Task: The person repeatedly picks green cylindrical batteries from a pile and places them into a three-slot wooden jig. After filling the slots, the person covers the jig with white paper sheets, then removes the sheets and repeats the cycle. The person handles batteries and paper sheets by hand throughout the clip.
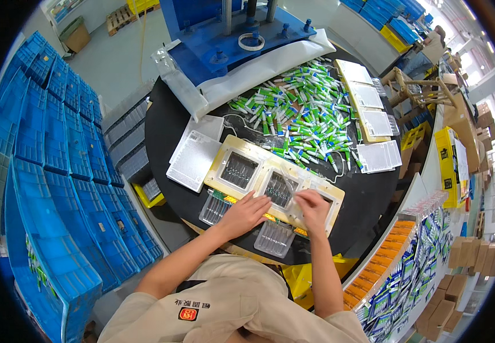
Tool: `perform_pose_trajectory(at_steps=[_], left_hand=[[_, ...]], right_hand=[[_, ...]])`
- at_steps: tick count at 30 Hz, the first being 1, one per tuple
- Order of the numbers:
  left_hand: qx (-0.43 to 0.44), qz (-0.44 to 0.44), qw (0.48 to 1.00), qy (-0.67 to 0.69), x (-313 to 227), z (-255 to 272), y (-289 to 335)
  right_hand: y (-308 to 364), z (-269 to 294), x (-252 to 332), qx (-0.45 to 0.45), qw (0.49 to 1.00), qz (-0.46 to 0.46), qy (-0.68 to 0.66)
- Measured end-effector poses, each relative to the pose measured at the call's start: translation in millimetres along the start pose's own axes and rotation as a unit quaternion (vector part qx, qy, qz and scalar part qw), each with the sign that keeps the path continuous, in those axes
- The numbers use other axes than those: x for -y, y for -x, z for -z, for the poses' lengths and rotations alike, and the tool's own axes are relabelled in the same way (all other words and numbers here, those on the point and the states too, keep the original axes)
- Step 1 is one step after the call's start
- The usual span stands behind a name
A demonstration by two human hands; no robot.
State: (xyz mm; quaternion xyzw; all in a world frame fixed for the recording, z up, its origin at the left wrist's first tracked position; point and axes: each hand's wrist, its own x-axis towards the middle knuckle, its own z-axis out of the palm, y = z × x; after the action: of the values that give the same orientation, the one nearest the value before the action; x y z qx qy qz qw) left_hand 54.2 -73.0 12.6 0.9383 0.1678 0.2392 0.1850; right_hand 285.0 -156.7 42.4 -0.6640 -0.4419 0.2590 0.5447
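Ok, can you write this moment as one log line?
left hand: at cream frame | right hand: over frame's right part | green-white tubes: heaped beyond frame

The round black desk (367,197) bears a heap of green-and-white tubes (310,123), a cream windowed frame (259,178) near its front edge, clear ribbed trays (274,239) just before that, stacked white cards (193,163) to the left, and a card-topped second frame (356,106) to the right.
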Motion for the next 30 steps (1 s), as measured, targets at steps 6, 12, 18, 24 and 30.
perform_pose_trajectory(at_steps=[6, 12, 18, 24, 30], left_hand=[[0.101, -0.037, 0.993, -0.039, 19, -20, -25], [0.053, -0.047, 0.997, -0.012, 21, -21, -31], [0.096, -0.07, 0.992, -0.05, 21, -20, -38], [0.076, -0.048, 0.996, 0.025, 40, -8, -69], [0.064, 0.156, 0.986, -0.019, 119, -14, -161]], right_hand=[[49, 54, 2, -0.058, 0.921, 0.155, 0.351], [55, 49, -39, 0.003, 0.951, 0.046, 0.305], [23, 76, -25, 0.159, 0.924, -0.153, 0.313], [-21, 84, -8, 0.173, 0.947, -0.179, 0.202], [-130, 5, -52, 0.065, 0.908, 0.035, 0.412]])
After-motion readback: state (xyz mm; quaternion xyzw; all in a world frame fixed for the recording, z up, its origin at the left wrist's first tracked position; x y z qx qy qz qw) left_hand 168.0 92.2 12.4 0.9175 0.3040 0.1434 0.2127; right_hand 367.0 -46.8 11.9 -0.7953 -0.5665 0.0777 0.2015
